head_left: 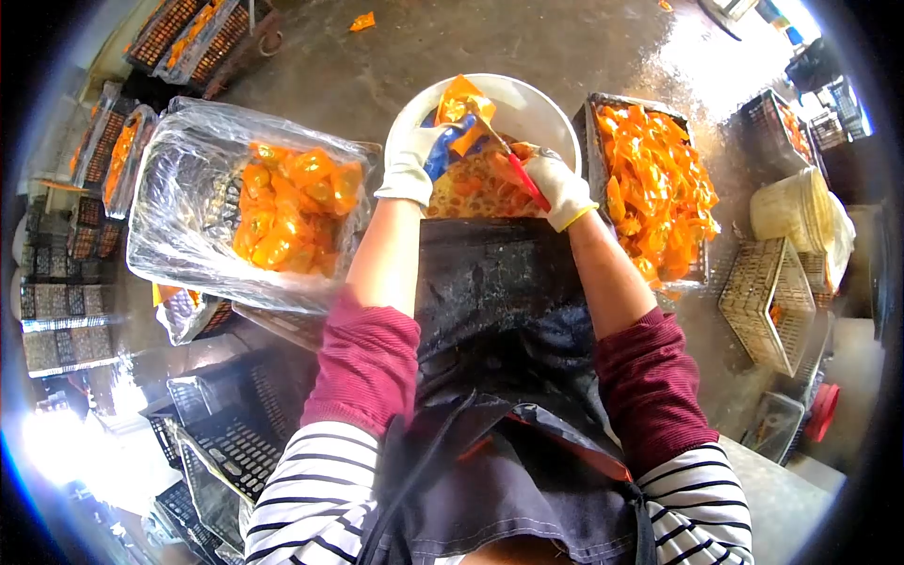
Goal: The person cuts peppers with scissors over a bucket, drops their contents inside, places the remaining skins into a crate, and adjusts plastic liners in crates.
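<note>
My left hand (414, 165), in a white glove with a blue palm, is closed around an orange plastic packet (464, 99) over a white tub (556, 108). In my right hand (557, 188), also gloved, is a red-handled knife (529, 182); its narrow blade points up and left and meets the packet. Below both hands, wet yellowish-brown pieces (485, 188) lie in the tub. The packet's lower part is hidden by the glove.
Left of the tub, a crate lined with clear plastic (188, 235) holds shiny orange packets (292, 207). On the right, another crate (595, 169) is heaped with flattened orange wrappers (654, 179). A beige basket (767, 301), a bucket (791, 209) and stacked black crates (235, 424) stand around.
</note>
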`<state>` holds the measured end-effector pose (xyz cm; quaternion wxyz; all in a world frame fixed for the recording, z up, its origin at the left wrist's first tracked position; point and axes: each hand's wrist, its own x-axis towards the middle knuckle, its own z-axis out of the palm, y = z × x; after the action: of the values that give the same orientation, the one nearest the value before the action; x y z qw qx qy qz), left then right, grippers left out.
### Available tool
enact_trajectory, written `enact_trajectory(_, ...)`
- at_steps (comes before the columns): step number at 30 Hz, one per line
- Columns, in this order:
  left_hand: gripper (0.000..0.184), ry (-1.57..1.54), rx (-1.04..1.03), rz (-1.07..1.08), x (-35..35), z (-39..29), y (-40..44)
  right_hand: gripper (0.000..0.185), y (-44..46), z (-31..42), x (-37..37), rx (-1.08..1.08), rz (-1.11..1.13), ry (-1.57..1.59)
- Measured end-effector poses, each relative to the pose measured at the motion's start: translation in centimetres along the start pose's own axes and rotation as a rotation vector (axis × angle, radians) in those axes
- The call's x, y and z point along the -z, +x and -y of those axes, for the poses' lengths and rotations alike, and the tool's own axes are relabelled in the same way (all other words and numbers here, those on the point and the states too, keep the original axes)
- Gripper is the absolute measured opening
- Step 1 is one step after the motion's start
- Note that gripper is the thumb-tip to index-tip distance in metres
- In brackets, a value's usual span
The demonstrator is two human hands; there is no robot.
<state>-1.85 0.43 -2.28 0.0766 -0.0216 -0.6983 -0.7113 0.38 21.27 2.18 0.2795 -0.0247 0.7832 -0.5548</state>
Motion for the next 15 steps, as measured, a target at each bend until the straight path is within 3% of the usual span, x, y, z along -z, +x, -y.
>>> enact_trajectory(1,0.057,-0.017,0.079,-0.016,0.2,0.1,0.1,0.033,0.2,-0.4,0.0,0.006,-0.022,-0.027)
enact_trajectory(5,0.053,0.083,0.386,-0.033,-0.9,-2.5,-0.8,0.037,3.2,-3.6,-0.2,0.151,-0.016,-0.217)
enact_trajectory(6,0.049,-0.086,0.416,-0.041,-0.9,-2.6,-1.0,0.039,3.2,-3.6,-0.1,0.147,-0.005,-0.204)
enact_trajectory(8,0.042,-0.424,0.465,-0.060,-0.8,-2.8,-1.2,0.041,3.1,-3.6,-0.1,0.117,0.006,-0.175)
enact_trajectory(11,0.038,-0.495,0.457,-0.174,-1.1,-3.4,-1.6,0.043,2.8,-2.9,-0.6,0.065,0.007,-0.118)
enact_trajectory(14,0.045,-0.526,0.499,-0.176,-0.9,-3.0,-1.2,0.039,2.8,-2.7,-0.6,0.085,-0.006,-0.118)
enact_trajectory(15,0.039,-0.477,0.442,-0.130,-1.0,-3.1,-1.4,0.038,2.7,-2.6,-0.6,0.111,-0.009,-0.165)
